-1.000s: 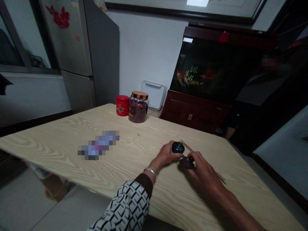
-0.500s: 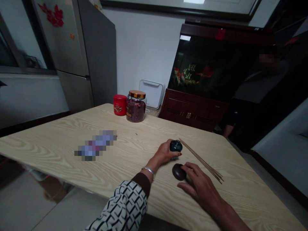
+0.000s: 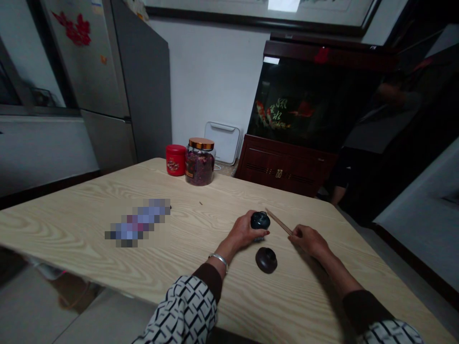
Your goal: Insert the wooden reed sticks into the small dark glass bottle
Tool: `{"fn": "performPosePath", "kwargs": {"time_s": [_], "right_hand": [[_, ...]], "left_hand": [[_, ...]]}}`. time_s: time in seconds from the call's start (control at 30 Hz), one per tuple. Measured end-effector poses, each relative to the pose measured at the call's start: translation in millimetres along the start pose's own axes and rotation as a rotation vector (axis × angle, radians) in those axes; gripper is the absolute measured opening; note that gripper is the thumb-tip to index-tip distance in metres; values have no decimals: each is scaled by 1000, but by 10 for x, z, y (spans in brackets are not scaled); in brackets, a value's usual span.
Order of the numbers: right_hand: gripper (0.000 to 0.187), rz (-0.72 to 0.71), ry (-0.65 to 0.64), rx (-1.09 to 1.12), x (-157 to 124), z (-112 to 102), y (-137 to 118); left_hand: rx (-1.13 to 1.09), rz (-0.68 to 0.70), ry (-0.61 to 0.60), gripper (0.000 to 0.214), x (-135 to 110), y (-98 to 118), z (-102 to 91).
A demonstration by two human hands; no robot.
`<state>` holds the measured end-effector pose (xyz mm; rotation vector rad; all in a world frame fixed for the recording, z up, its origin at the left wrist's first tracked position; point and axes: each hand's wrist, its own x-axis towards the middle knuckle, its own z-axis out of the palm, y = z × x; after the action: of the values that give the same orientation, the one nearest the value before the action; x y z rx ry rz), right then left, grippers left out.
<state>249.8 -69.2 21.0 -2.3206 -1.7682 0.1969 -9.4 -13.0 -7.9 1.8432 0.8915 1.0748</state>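
Observation:
My left hand (image 3: 247, 229) is wrapped round a small, dark, glossy pot (image 3: 260, 220) standing on the table. Just in front of it, a dark brown round lid (image 3: 266, 260) with a knob lies on the tabletop, touched by neither hand. To the right, my right hand (image 3: 310, 240) has its fingers closed on a bundle of thin wooden sticks (image 3: 279, 222). The far ends of the sticks point toward the pot; their near ends are hidden by my hand.
On the wooden table (image 3: 172, 267) are a red canister (image 3: 175, 160), a glass jar (image 3: 200, 165) with a copper-coloured lid, and a blurred-out item (image 3: 138, 223) at left. Behind stand a fridge (image 3: 147, 91) and an aquarium (image 3: 304, 105). A person (image 3: 373, 129) is at the far right.
My right hand has let go of the brown lid, moved right and forward, and taken hold of the sticks. The left hand stays on the pot. The view has shifted slightly.

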Motion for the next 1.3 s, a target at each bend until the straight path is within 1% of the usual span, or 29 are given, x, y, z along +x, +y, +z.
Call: {"fn": "performPosePath", "kwargs": {"time_s": [0.07,0.13,0.27,0.33,0.47,0.57,0.63,0.67,0.73,0.77,0.87,0.9,0.97,1.03,1.1,1.2,1.3], "right_hand": [[15,-11,8,7,11,35,16],[15,-13,6,-31,25,34,20],[19,-64,-42,-273,59,-17,-41],[24,-104,-46,-355,67,-32,-104],[27,-143,-38,-397,54,-48,-210],[24,-154,-24,-345,47,-114,-184],[20,-165,25,-178,54,-196,-114],[19,-175,60,-41,59,-244,-76],[19,-170,167,307,63,-345,-28],[20,-143,235,502,59,-393,-28],[26,-10,469,1076,26,-506,-158],[27,19,527,1235,12,-532,-238],[28,17,585,1480,-10,-570,-422],[29,-25,604,1614,-15,-596,-601],[29,-67,636,1668,4,-610,-748],[26,-133,674,1667,61,-597,-897],[23,-192,675,1606,122,-529,-997]], "left_hand": [[10,5,2,63,-1,-4,6],[18,3,4,63,-3,-1,10],[23,-5,6,60,-5,7,15],[20,-3,8,60,-2,6,16],[13,5,10,61,2,1,14],[5,3,16,61,-1,5,9],[0,-4,15,61,-3,9,6],[-3,-8,15,61,-3,10,6],[-15,-11,9,62,-2,8,7],[-20,-11,6,62,-1,6,9],[-21,-4,4,62,7,-5,14],[-18,-1,3,62,10,-9,15],[-18,0,-1,63,16,-18,17],[-22,-4,-7,63,19,-26,19],[-23,-1,-11,63,20,-30,22],[-21,2,-8,62,18,-21,25],[-17,-5,-12,61,16,5,20]]}}
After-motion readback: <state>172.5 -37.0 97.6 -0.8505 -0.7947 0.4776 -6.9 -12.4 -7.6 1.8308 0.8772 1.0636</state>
